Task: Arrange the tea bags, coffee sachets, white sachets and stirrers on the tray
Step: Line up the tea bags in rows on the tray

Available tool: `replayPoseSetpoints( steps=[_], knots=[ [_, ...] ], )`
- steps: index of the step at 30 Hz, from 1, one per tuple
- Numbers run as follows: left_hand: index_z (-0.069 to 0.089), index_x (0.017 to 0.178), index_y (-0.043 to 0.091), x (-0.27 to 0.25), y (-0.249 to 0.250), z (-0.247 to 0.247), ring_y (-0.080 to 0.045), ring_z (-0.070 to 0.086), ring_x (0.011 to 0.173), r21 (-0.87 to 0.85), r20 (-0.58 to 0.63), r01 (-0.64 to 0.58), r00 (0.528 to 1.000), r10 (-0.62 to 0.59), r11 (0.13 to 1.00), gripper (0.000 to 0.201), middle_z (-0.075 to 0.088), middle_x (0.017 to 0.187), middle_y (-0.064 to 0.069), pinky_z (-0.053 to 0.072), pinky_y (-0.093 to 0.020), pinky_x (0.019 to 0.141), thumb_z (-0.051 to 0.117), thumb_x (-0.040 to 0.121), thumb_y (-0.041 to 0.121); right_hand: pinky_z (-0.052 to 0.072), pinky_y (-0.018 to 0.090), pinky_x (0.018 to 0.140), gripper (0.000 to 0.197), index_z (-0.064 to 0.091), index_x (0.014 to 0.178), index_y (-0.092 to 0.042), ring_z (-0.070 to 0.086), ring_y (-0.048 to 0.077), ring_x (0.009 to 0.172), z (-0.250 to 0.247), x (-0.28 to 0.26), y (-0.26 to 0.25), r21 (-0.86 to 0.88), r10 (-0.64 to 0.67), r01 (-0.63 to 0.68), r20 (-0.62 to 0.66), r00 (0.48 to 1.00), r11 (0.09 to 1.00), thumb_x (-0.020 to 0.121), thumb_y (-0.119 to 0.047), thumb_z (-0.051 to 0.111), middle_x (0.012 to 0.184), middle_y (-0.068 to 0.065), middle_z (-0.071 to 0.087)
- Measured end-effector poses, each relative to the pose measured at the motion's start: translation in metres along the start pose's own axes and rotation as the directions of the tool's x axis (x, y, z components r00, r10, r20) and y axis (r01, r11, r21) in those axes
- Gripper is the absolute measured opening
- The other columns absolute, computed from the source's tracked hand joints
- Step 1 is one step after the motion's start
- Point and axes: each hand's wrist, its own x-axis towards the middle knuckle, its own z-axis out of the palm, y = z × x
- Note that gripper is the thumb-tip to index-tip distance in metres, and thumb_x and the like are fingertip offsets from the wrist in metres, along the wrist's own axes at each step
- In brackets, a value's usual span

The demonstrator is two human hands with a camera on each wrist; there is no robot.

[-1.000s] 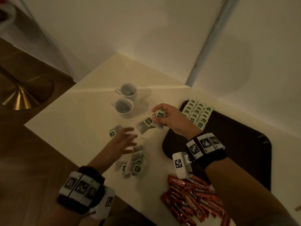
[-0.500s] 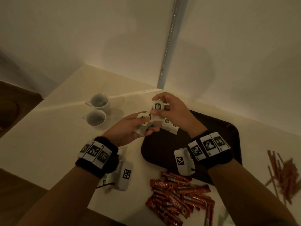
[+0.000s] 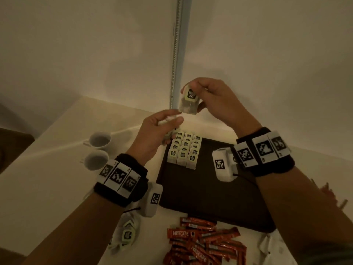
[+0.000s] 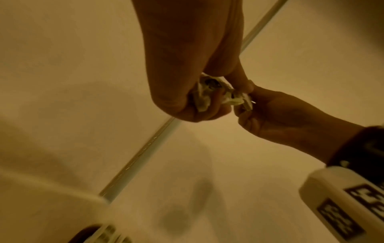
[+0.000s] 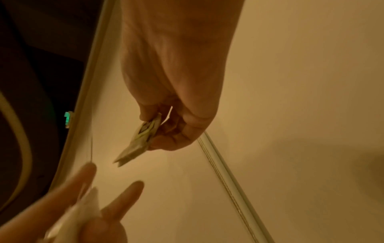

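Head view: from above, facing forward and down over both forearms onto the worktop (image 3: 47, 188), the dark tray (image 3: 210, 197) and the wall corner behind; mid-range, widest coverage.
Left wrist view: close, looking along the left hand (image 4: 187, 65) and upward toward the wall, with the right hand (image 4: 270, 118) entering from the right side.
Right wrist view: close, looking along the right hand (image 5: 176, 82) toward the wall; left hand's fingers (image 5: 87, 177) blurred at lower left.
Shared: both hands, the held tea bags (image 3: 189, 101), the corner strip (image 3: 176, 54).
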Motion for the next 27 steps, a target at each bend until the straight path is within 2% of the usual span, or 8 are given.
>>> replayPoseSetpoints(
  steps=[3, 6, 12, 15, 18, 21, 23, 27],
  knots=[
    [0.068, 0.107, 0.017, 0.007, 0.015, 0.014, -0.007, 0.056, 0.052, 0.044, -0.041, -0.121, 0.992, 0.122, 0.992, 0.033, 0.066, 0.066, 0.006, 0.039, -0.017, 0.042, 0.072, 0.075, 0.023, 0.05, 0.021, 0.055, 0.016, 0.068, 0.098, -0.016, 0.06, 0.011, 0.072, -0.011, 0.007, -0.015, -0.063, -0.107, 0.108, 0.01, 0.994, 0.992, 0.095, -0.016, 0.052, 0.09, -0.001, 0.066],
    [0.07, 0.09, 0.023, 0.012, 0.022, 0.026, -0.006, 0.056, 0.052, 0.053, -0.079, -0.226, 0.97, 0.229, 0.973, 0.011, 0.067, 0.065, 0.006, 0.039, -0.017, 0.042, 0.07, 0.081, 0.016, 0.048, 0.021, 0.055, 0.006, 0.068, 0.09, -0.018, 0.06, 0.008, 0.069, -0.017, 0.01, -0.027, -0.043, -0.205, 0.204, -0.018, 0.979, 0.978, 0.088, -0.016, 0.062, 0.081, -0.009, 0.067],
    [0.067, 0.1, 0.021, 0.016, 0.029, 0.034, -0.007, 0.056, 0.057, 0.013, -0.07, -0.306, 0.949, 0.307, 0.952, 0.02, 0.066, 0.074, 0.005, 0.039, -0.018, 0.045, 0.069, 0.082, 0.014, 0.04, 0.012, 0.054, 0.007, 0.063, 0.079, -0.015, 0.054, 0.003, 0.061, -0.019, 0.009, -0.044, 0.089, -0.235, 0.242, -0.081, 0.969, 0.966, 0.083, -0.011, 0.067, 0.071, -0.002, 0.062],
    [0.067, 0.095, 0.022, 0.015, 0.029, 0.037, -0.008, 0.056, 0.057, 0.013, -0.061, -0.319, 0.946, 0.32, 0.948, 0.014, 0.065, 0.07, 0.006, 0.039, -0.018, 0.045, 0.068, 0.084, 0.013, 0.038, 0.021, 0.046, 0.006, 0.066, 0.08, -0.01, 0.048, 0.024, 0.059, -0.02, 0.01, -0.047, 0.149, -0.213, 0.225, -0.093, 0.973, 0.963, 0.08, -0.013, 0.071, 0.072, 0.025, 0.06],
    [0.068, 0.091, 0.022, 0.014, 0.028, 0.035, -0.009, 0.055, 0.057, -0.039, -0.061, -0.32, 0.946, 0.317, 0.947, 0.01, 0.066, 0.069, 0.006, 0.038, -0.019, 0.046, 0.065, 0.086, 0.014, 0.041, 0.024, 0.046, 0.009, 0.066, 0.08, -0.008, 0.048, 0.029, 0.059, -0.021, 0.012, -0.049, 0.148, -0.223, 0.236, -0.101, 0.97, 0.96, 0.078, -0.013, 0.073, 0.078, 0.037, 0.058],
    [0.067, 0.099, 0.024, 0.012, 0.027, 0.034, -0.009, 0.056, 0.059, -0.059, -0.039, -0.331, 0.943, 0.329, 0.942, 0.017, 0.066, 0.078, 0.003, 0.039, -0.019, 0.046, 0.068, 0.084, 0.018, 0.043, 0.022, 0.047, 0.01, 0.063, 0.078, -0.009, 0.053, 0.024, 0.058, -0.022, 0.012, -0.051, 0.153, -0.211, 0.228, -0.12, 0.97, 0.961, 0.078, -0.011, 0.073, 0.07, 0.021, 0.062],
    [0.071, 0.084, 0.031, 0.011, 0.028, 0.034, -0.01, 0.056, 0.058, -0.066, -0.034, -0.319, 0.948, 0.317, 0.946, 0.007, 0.066, 0.073, 0.004, 0.038, -0.019, 0.046, 0.07, 0.08, 0.025, 0.043, 0.021, 0.048, 0.013, 0.059, 0.078, -0.012, 0.057, 0.013, 0.055, -0.022, 0.012, -0.052, 0.111, -0.204, 0.219, -0.127, 0.971, 0.969, 0.08, -0.015, 0.072, 0.067, 0.009, 0.063],
    [0.07, 0.085, 0.031, 0.009, 0.028, 0.034, -0.011, 0.057, 0.06, -0.096, -0.007, -0.303, 0.953, 0.304, 0.948, 0.007, 0.067, 0.076, 0.007, 0.038, -0.019, 0.046, 0.066, 0.08, 0.035, 0.041, 0.011, 0.051, 0.019, 0.054, 0.083, -0.009, 0.059, 0.004, 0.051, -0.019, 0.011, -0.055, -0.068, -0.241, 0.235, -0.112, 0.964, 0.97, 0.085, -0.02, 0.068, 0.066, 0.007, 0.067]
  ],
)
